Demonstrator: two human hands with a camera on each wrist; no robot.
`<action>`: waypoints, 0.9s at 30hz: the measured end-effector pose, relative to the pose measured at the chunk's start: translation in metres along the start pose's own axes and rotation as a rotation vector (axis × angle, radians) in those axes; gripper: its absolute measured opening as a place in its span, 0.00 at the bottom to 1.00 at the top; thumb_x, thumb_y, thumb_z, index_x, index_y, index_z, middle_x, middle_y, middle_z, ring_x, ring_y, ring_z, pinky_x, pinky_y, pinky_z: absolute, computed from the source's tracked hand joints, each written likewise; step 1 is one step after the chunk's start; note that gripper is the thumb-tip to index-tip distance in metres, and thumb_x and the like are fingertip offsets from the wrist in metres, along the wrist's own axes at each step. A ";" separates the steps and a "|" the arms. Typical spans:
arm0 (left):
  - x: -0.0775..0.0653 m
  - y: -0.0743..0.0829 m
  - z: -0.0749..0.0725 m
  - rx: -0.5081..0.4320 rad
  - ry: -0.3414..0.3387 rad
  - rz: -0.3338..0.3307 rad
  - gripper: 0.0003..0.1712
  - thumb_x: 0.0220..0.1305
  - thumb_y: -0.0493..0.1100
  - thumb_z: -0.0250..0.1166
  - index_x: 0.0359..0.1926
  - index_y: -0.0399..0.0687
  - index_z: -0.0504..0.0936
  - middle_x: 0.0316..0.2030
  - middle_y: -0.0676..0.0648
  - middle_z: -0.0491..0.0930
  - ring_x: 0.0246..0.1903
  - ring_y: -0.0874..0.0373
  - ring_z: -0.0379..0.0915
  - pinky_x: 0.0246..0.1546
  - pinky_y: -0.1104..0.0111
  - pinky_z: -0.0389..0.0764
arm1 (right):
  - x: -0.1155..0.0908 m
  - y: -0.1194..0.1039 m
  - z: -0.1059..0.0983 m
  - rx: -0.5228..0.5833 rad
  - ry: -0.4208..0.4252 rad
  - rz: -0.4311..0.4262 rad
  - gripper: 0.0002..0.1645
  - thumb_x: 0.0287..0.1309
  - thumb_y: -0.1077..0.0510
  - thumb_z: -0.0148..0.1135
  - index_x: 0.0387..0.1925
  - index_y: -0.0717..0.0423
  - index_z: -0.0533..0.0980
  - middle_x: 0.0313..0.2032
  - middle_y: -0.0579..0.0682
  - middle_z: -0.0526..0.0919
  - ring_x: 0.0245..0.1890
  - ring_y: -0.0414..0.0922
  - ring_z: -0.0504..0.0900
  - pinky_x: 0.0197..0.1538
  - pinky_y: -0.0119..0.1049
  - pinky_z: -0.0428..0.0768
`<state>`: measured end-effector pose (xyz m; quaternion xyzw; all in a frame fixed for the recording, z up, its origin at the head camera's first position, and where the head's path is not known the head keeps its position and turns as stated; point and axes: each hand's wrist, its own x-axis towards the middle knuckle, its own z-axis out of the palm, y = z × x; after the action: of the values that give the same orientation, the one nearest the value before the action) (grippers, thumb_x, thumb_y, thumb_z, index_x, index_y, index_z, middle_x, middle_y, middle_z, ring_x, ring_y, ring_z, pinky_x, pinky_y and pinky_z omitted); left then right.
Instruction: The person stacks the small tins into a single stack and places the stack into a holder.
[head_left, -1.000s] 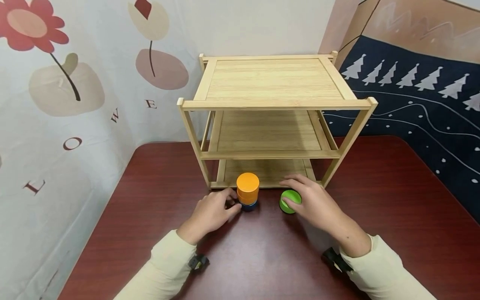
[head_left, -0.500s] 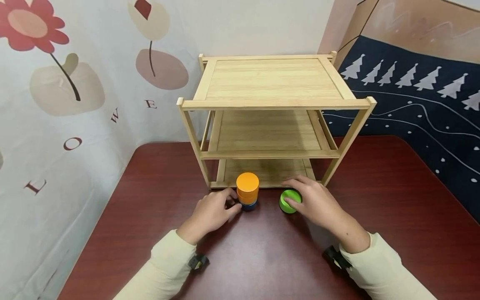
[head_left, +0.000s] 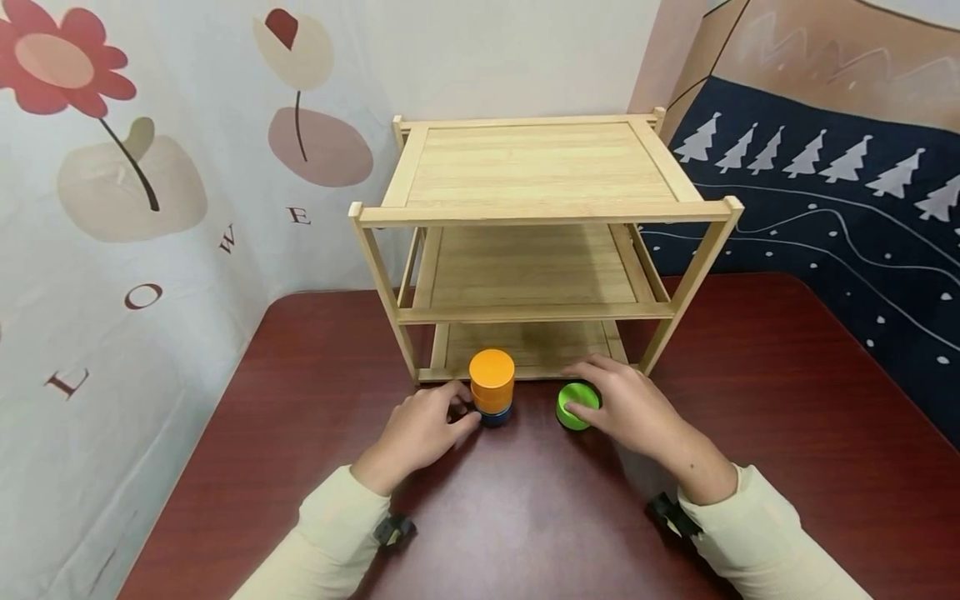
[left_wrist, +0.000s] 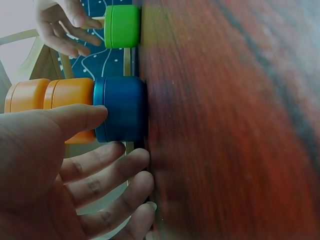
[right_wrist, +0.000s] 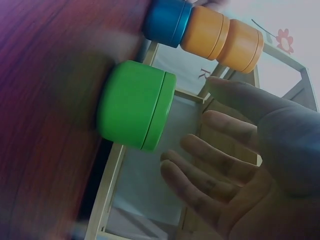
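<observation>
Three small round lidded jars form an upright stack on the table: a dark blue jar [left_wrist: 125, 107] at the bottom, an orange jar [left_wrist: 70, 90] on it, and another orange jar [head_left: 492, 368] on top. My left hand [head_left: 423, 425] is beside the stack's left side, its thumb tip right at the blue jar's lid and its fingers loosely bent. To the right of the stack a green jar [right_wrist: 132, 105] stands alone. Over it hovers my right hand [head_left: 637, 408], with relaxed, spread fingers; the right wrist view shows a gap between fingertips and lid.
Just behind the jars stands a three-tier wooden shelf [head_left: 540, 212], its lowest front rail close to them. The dark red table [head_left: 517, 517] extends in front and to both sides. Printed cloths, one pale with flowers [head_left: 56, 60] and one navy with trees [head_left: 806, 158], hang behind.
Both hands and all the jars keep their places. Only the head view has shifted slightly.
</observation>
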<state>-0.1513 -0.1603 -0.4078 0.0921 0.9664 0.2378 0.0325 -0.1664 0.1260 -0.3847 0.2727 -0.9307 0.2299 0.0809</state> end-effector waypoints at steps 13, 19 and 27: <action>0.000 0.001 0.000 0.001 -0.003 -0.005 0.12 0.64 0.55 0.68 0.44 0.58 0.82 0.36 0.60 0.85 0.35 0.60 0.81 0.36 0.54 0.78 | 0.000 0.004 0.002 0.000 -0.023 -0.022 0.26 0.49 0.53 0.78 0.51 0.52 0.83 0.47 0.50 0.85 0.43 0.48 0.84 0.46 0.46 0.82; 0.000 0.001 0.000 0.001 -0.006 -0.009 0.12 0.64 0.55 0.67 0.45 0.58 0.82 0.36 0.60 0.85 0.35 0.60 0.81 0.36 0.54 0.78 | 0.000 0.006 0.004 0.013 -0.061 -0.004 0.23 0.48 0.55 0.79 0.47 0.53 0.83 0.46 0.51 0.85 0.37 0.44 0.81 0.40 0.41 0.80; 0.000 0.001 -0.001 0.000 -0.004 -0.006 0.12 0.64 0.55 0.67 0.45 0.58 0.82 0.36 0.60 0.85 0.35 0.59 0.82 0.35 0.54 0.78 | 0.000 0.008 0.004 0.007 -0.087 0.017 0.23 0.47 0.55 0.79 0.46 0.54 0.83 0.45 0.51 0.85 0.38 0.43 0.82 0.41 0.42 0.80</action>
<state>-0.1509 -0.1596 -0.4068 0.0895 0.9666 0.2374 0.0352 -0.1705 0.1299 -0.3912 0.2748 -0.9348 0.2217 0.0377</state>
